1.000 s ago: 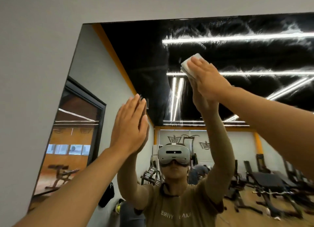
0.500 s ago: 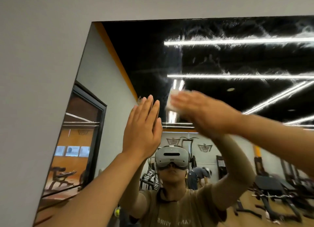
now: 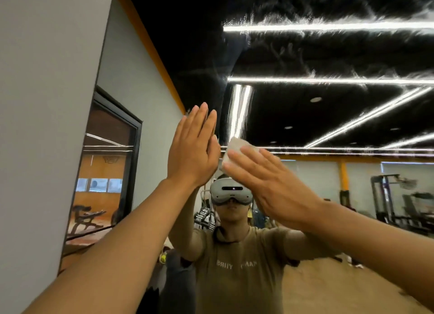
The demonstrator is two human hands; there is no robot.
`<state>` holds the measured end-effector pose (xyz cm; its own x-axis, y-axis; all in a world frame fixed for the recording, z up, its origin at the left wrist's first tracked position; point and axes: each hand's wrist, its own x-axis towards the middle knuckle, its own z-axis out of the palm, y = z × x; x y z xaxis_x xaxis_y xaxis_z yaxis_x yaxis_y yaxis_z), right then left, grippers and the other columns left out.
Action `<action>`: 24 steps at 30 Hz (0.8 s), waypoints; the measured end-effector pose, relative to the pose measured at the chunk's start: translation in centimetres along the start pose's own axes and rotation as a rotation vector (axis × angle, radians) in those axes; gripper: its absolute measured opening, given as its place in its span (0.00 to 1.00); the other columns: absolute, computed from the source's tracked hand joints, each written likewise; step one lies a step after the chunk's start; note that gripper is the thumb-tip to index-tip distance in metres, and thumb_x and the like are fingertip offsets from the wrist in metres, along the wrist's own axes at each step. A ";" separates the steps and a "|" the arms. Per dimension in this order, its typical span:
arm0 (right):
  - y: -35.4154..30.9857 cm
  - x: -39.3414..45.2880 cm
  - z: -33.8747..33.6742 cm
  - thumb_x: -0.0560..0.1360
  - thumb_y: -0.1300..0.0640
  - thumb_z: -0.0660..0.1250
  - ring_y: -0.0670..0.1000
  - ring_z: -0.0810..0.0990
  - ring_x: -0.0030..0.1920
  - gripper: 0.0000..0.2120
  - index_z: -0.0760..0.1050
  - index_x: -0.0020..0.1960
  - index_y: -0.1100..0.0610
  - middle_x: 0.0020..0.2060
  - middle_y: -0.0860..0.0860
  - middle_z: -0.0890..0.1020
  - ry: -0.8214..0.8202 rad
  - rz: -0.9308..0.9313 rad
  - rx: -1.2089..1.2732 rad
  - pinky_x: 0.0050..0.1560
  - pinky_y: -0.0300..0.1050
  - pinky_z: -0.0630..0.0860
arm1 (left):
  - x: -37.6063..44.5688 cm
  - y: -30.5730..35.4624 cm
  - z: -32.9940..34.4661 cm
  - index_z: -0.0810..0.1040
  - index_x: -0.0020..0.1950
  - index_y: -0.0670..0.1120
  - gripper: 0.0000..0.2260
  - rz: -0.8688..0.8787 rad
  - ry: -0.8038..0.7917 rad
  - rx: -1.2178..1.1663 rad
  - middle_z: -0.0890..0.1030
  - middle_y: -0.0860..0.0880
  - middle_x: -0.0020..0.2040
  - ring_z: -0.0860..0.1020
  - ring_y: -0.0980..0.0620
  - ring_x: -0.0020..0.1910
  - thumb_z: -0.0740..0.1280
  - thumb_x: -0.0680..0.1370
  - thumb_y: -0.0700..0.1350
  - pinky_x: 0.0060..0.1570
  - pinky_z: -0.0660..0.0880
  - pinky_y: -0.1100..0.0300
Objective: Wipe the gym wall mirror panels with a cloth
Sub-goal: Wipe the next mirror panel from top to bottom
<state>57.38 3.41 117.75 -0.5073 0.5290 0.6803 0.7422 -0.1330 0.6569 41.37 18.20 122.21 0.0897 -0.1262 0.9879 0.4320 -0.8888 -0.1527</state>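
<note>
right hand fingers, stretched flat, press the cloth on the mirror; left hand flat, fingers released. overlap strokes with even pressure.

Colours and patterns. The cloth, at centre, is white. The wall, toward 9 o'clock, is plain pale grey. Within the mirror, the reflected ceiling toward 12 o'clock is black, crossed by bright white light strips with feathery white smears along them. A diagonal orange band runs from 11 o'clock toward centre. Toward 6 o'clock, the reflected T-shirt is olive-tan with pale lettering; the headset is white with a dark band. The reflected floor, toward 5 o'clock, is tan.
</note>
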 end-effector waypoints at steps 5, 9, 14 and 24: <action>-0.6 -6.9 0.4 0.79 0.56 0.53 0.53 0.47 0.80 0.32 0.48 0.81 0.47 0.81 0.49 0.50 -0.137 -0.201 -0.113 0.77 0.54 0.48 | -0.1 0.2 -0.2 0.60 0.79 0.45 0.25 -0.005 0.002 0.003 0.58 0.46 0.80 0.53 0.48 0.80 0.51 0.82 0.49 0.78 0.45 0.55; 4.0 -4.9 -1.6 0.80 0.55 0.54 0.52 0.46 0.80 0.29 0.53 0.81 0.49 0.80 0.51 0.52 -0.090 -0.116 -0.115 0.79 0.49 0.42 | 0.0 0.1 0.0 0.61 0.79 0.45 0.25 0.001 0.008 0.028 0.59 0.45 0.80 0.54 0.48 0.80 0.51 0.82 0.49 0.78 0.46 0.55; 8.4 -1.4 -4.2 0.81 0.55 0.48 0.51 0.45 0.80 0.27 0.53 0.80 0.49 0.80 0.52 0.54 0.178 0.492 0.088 0.77 0.42 0.35 | 0.0 0.1 -0.1 0.59 0.80 0.45 0.26 0.000 -0.001 0.047 0.57 0.46 0.80 0.52 0.48 0.80 0.51 0.82 0.52 0.77 0.42 0.58; -5.4 -13.7 2.1 0.79 0.56 0.54 0.53 0.50 0.80 0.30 0.53 0.81 0.50 0.80 0.50 0.54 -0.101 -0.162 -0.046 0.78 0.53 0.46 | -0.2 0.4 -0.5 0.53 0.81 0.46 0.35 -0.018 -0.105 0.157 0.51 0.47 0.82 0.47 0.49 0.80 0.48 0.80 0.65 0.78 0.42 0.54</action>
<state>61.21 -1.29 104.18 -0.5702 0.6275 0.5303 0.6324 -0.0768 0.7708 41.05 17.61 121.99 0.1700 -0.0569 0.9838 0.5686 -0.8097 -0.1451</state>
